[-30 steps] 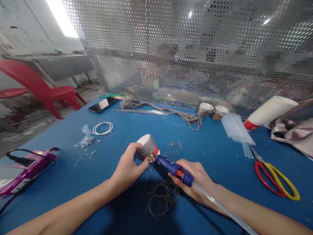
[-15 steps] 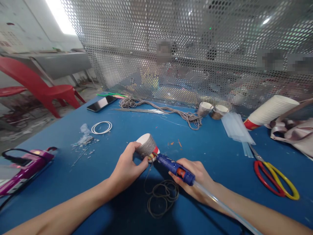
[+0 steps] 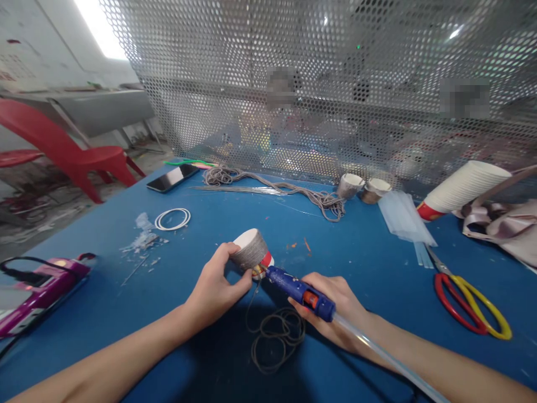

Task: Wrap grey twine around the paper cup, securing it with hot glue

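Between the thumb and fingers of my left hand [image 3: 220, 282] is a paper cup [image 3: 253, 250], tilted on its side. Grey cord wraps most of its wall, while a red and white band near the base stays bare. My right hand [image 3: 331, 305] grips a blue hot glue gun [image 3: 297, 288], a long clear glue stick [image 3: 390, 358] running out of its back. The gun's nozzle is at the bare band, by the cord's edge; whether it touches cannot be seen. From the cup a loose grey cord [image 3: 277, 336] drops to the table in loops.
On the blue table [image 3: 218, 212] lie a phone [image 3: 173, 178], a white ring [image 3: 172, 219], glue scraps [image 3: 145, 239] and a purple power strip [image 3: 50, 294]. Scissors [image 3: 472, 302], glue sticks [image 3: 405, 218] and stacked paper cups [image 3: 465, 189] are at right. A perforated metal screen [image 3: 251, 101] stands behind.
The view has shifted very slightly. The glue gun's nozzle has moved a little to the left along the cup's band; both grips are unchanged.
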Demonstrator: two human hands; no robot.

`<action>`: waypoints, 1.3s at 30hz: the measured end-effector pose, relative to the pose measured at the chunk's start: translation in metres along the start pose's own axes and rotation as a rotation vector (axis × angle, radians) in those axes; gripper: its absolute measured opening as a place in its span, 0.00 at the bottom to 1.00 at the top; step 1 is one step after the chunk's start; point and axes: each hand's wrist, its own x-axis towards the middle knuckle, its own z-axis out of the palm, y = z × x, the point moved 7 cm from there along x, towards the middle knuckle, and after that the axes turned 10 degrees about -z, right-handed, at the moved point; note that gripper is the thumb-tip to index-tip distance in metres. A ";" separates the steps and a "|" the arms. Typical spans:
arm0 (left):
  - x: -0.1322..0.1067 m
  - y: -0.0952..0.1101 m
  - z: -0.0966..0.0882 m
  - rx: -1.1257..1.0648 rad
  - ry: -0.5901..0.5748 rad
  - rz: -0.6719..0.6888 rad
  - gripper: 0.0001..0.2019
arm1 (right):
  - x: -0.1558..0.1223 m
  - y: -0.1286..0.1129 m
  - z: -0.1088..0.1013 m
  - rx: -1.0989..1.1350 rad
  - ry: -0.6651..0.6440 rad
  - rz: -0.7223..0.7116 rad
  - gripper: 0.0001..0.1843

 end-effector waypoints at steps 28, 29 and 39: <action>0.001 -0.008 -0.002 -0.142 -0.047 -0.004 0.10 | 0.002 0.018 -0.011 0.144 0.046 0.338 0.14; 0.001 -0.007 -0.002 -0.148 -0.048 -0.004 0.10 | 0.002 0.020 -0.012 0.149 0.049 0.369 0.15; 0.002 -0.007 -0.001 -0.151 -0.039 -0.042 0.11 | 0.002 0.007 -0.004 0.127 0.010 0.200 0.12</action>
